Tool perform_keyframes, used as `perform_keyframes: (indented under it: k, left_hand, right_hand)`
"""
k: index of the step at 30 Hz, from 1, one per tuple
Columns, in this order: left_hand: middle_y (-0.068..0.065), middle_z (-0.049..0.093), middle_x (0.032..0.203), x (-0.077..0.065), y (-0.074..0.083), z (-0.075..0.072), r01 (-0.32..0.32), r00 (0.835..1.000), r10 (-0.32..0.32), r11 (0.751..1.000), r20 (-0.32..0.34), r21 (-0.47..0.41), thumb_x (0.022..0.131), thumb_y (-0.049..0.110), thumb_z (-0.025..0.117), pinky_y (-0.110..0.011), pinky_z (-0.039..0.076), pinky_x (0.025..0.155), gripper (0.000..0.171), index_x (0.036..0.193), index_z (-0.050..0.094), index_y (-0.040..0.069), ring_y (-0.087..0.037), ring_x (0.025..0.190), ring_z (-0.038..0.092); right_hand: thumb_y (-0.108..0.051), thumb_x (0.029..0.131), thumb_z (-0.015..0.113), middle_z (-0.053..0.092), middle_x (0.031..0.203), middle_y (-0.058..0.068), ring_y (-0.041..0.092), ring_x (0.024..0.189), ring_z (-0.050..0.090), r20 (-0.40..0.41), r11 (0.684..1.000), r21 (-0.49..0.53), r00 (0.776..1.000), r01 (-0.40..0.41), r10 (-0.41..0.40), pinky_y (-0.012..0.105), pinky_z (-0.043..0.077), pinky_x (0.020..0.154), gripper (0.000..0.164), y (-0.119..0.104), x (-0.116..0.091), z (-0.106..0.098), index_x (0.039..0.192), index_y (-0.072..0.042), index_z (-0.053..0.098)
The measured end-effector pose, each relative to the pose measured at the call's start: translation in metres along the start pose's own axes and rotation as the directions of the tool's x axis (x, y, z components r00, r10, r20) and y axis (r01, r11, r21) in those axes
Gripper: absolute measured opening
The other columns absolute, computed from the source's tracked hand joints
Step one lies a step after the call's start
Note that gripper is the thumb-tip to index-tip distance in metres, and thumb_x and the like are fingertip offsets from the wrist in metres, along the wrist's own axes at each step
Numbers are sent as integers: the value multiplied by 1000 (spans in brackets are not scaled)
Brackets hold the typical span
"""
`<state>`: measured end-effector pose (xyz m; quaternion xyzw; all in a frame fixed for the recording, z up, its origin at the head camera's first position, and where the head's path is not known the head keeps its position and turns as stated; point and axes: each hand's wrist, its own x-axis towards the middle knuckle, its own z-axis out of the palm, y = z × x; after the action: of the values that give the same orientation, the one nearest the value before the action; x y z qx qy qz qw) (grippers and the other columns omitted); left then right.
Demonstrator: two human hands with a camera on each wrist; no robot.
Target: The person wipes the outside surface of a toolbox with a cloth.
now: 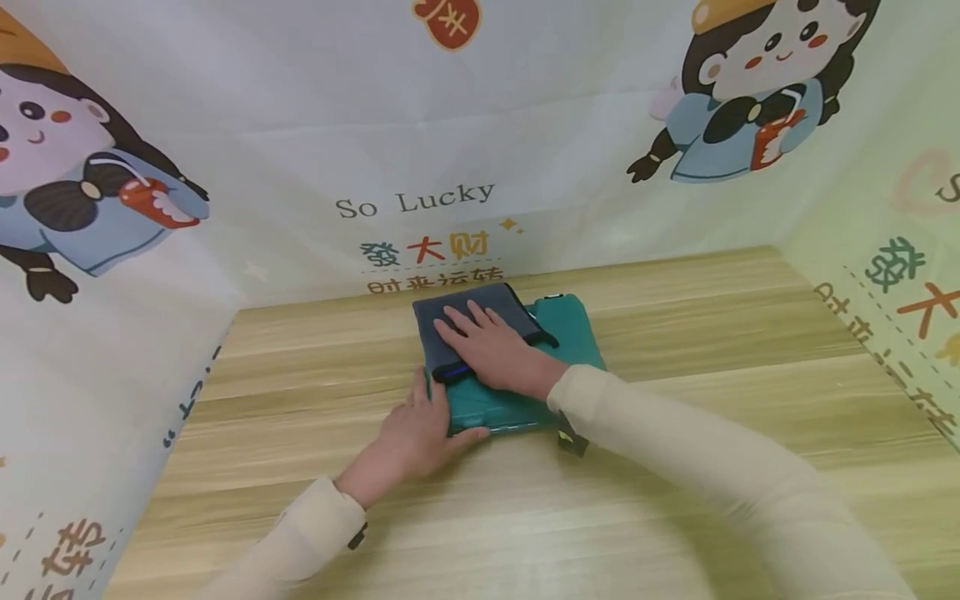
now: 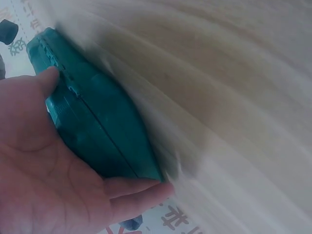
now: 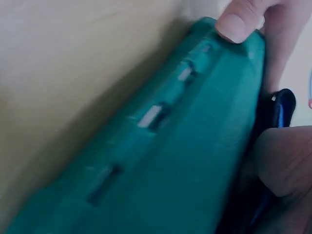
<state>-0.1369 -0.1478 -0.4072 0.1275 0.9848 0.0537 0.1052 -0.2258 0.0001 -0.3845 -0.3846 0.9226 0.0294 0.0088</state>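
Observation:
A flat teal packet (image 1: pixel 502 404) lies on the tabletop, with a grey-blue cloth pouch (image 1: pixel 517 315) edged in black on top of it. My right hand (image 1: pixel 498 354) rests flat on the pouch, fingers spread and pointing away. At the packet's front left corner is my left hand (image 1: pixel 408 437), fingers along the left side and thumb along the front edge. Seen in the left wrist view, the teal packet (image 2: pixel 102 117) bulges and has a seam along its side. Small gaps line the edge of the packet (image 3: pixel 195 136) in the right wrist view.
Wood-grain tabletop (image 1: pixel 300 400) surrounds the packet. Behind it hangs a white printed cloth wall (image 1: pixel 315 150), with more printed cloth at the left and right. Dark wrist devices show at the left cuff (image 1: pixel 322 517) and under the right cuff (image 1: pixel 588 392).

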Motion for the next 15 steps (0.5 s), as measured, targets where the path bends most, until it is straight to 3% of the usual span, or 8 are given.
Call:
perform_keyframes:
  k: [9, 15]
  left_hand:
    - [-31, 4, 147, 2, -4, -3, 4, 1000, -4, 1000, 21, -16, 79, 79, 31, -53, 39, 90, 109, 142, 13, -9, -42, 118, 41]
    - [-29, 4, 148, 1, -5, -3, 9, 1000, -9, 999, 2, -48, 78, 79, 33, -55, 37, 91, 112, 144, 0, -6, -41, 121, 38]
  right_hand:
    - [-23, 99, 40, 6, 153, 10, 35, 135, 8, 69, 998, -46, 997, -38, 41, 45, 17, 105, 60, 1, 8, -2, 149, -14, 8]
    - [-24, 97, 46, 8, 153, 9, 33, 135, 13, 106, 995, -80, 992, -60, 68, 43, 20, 105, 64, 4, 10, -6, 149, -14, 9]
